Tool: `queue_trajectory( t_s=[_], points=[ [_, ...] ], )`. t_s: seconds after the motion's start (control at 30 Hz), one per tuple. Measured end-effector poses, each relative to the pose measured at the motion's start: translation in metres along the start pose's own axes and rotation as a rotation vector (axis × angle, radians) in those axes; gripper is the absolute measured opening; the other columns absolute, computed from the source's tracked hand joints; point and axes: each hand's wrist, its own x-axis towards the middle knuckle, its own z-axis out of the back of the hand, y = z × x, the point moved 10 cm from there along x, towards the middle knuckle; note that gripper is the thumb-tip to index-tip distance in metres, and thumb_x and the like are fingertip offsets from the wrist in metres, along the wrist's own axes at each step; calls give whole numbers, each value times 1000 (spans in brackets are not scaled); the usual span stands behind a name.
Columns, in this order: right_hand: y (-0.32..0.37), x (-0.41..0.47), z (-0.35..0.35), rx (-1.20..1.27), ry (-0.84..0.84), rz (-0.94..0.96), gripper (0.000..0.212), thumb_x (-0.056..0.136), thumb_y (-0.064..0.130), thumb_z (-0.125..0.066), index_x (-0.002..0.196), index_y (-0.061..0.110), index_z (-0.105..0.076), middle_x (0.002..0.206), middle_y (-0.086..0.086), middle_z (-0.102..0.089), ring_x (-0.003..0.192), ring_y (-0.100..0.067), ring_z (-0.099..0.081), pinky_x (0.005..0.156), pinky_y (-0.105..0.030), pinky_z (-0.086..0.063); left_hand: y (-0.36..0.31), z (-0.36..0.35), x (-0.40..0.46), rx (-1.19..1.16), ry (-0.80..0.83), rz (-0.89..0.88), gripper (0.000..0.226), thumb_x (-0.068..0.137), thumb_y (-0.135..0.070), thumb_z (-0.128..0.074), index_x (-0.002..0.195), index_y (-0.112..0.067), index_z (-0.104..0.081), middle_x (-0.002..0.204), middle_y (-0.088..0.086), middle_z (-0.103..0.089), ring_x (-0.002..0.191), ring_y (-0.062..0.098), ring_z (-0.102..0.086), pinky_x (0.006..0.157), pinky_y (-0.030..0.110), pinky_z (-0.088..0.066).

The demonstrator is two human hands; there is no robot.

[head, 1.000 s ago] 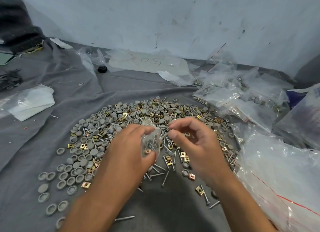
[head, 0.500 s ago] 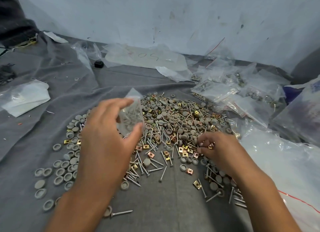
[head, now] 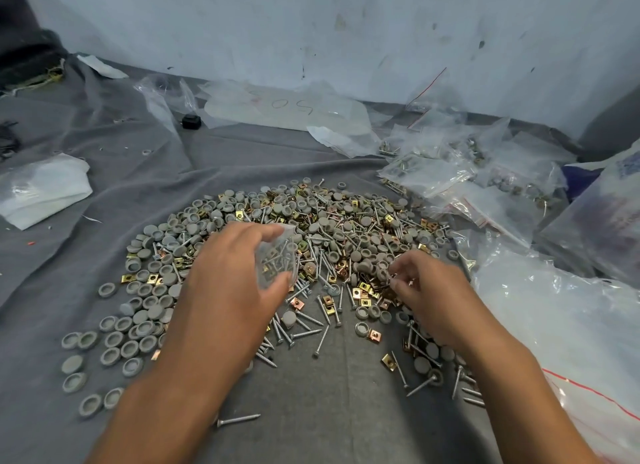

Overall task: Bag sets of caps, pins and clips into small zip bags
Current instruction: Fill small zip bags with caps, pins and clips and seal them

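A: See the small zip bag (head: 277,264) just left of the middle of the frame? The left hand (head: 228,283) has it pinched, fingers over the top and thumb curled under, with some pins already showing through the plastic

B: Looks floppy. I'd guess it weighs almost nothing itself, so the pins inside do all the pulling

A: That's my guess too: thin film, slippery, easily pricked by those points. Best held near the mouth, as it is, so the opening stays up

B: And the right hand (head: 429,297)?

A: Right of center, low on the heap (head: 311,221), its fingertips curled in on some small parts; I can't tell which. The brass clips (head: 363,295) lie just beside those fingers, grey caps (head: 114,339) spread to the lower left

B: How would those handle?

A: Caps look light and smooth, likely to skid on the grey cloth (head: 329,411). Clips look stiff with thin edges, so pinch them by the sides. Filled bags (head: 467,172) are piled at the upper right
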Motion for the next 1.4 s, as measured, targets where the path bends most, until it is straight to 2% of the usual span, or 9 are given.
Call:
queue_trajectory(
  t_s=[0.1, 0.27, 0.37, 0.5, 0.7, 0.87, 1.03, 1.3, 1.4],
  points=[
    [13, -2, 8, 49, -45, 81, 11, 101, 28, -57, 110, 34, -60, 96, 19, -55, 81, 5, -51, 62, -12, -35, 0, 0, 0, -5, 2, 6, 53, 77, -38, -75, 127, -35, -58, 103, -27, -45, 89, 0, -48, 80, 19, -34],
    [88, -31, -38, -53, 208, 493, 16, 89, 34, -74, 90, 43, -61, 101, 24, -57, 103, -2, -49, 90, -28, -45, -1, 1, 2, -18, -4, 21, 52, 78, -36, -77, 126, -34, -59, 105, -24, -49, 91, 2, -50, 80, 21, -36],
    [104, -42, -53, -120, 251, 596, 14, 86, 40, -76, 89, 42, -63, 92, 27, -56, 100, -3, -45, 85, -31, -48, -1, 2, 1, -19, -8, 25, 50, 78, -34, -78, 125, -32, -61, 106, -22, -51, 92, 5, -51, 81, 24, -37],
    [108, -45, -58, -167, 219, 619, 12, 90, 38, -72, 91, 36, -60, 86, 23, -56, 94, -6, -43, 73, -30, -41, 2, 3, 1, -16, -12, 26, 48, 78, -33, -79, 123, -31, -61, 106, -22, -52, 91, 6, -52, 81, 24, -37],
    [100, -34, -47, 91, 161, 495, 15, 95, 33, -68, 93, 35, -54, 93, 18, -60, 89, -1, -56, 76, -20, -47, 3, 2, 2, -3, -2, 24, 49, 78, -36, -78, 123, -34, -60, 107, -24, -50, 92, 4, -51, 82, 22, -36],
    [114, -42, 1, 584, -143, 570, 9, 90, 27, -73, 94, 27, -64, 87, 12, -68, 79, -13, -67, 68, -22, -55, -1, -2, 1, 5, 39, -4, 55, 73, -30, -83, 123, -34, -60, 106, -25, -48, 94, 4, -50, 85, 24, -42],
    [138, -53, 10, 483, -319, 684, 8, 89, 15, -77, 94, 12, -71, 86, 9, -70, 77, 1, -61, 71, -7, -42, -9, -12, 2, 17, 109, -59, 55, 73, -29, -83, 123, -28, -62, 114, -18, -56, 93, 3, -46, 88, 23, -41],
    [131, -38, 6, 679, -306, 546, 8, 90, 24, -77, 95, 22, -71, 94, 11, -73, 88, -13, -69, 75, -36, -55, -12, -9, 2, -39, 145, -78, 52, 70, -35, -81, 119, -34, -62, 105, -24, -54, 88, -12, -46, 76, 5, -34],
    [128, -42, 18, 766, -369, 556, 9, 90, 29, -76, 93, 32, -68, 97, 14, -71, 87, -16, -66, 68, -38, -51, -12, -4, 1, -47, 134, -86, 57, 69, -34, -86, 121, -32, -62, 107, -25, -53, 88, -14, -46, 80, 3, -34]
  ],
)
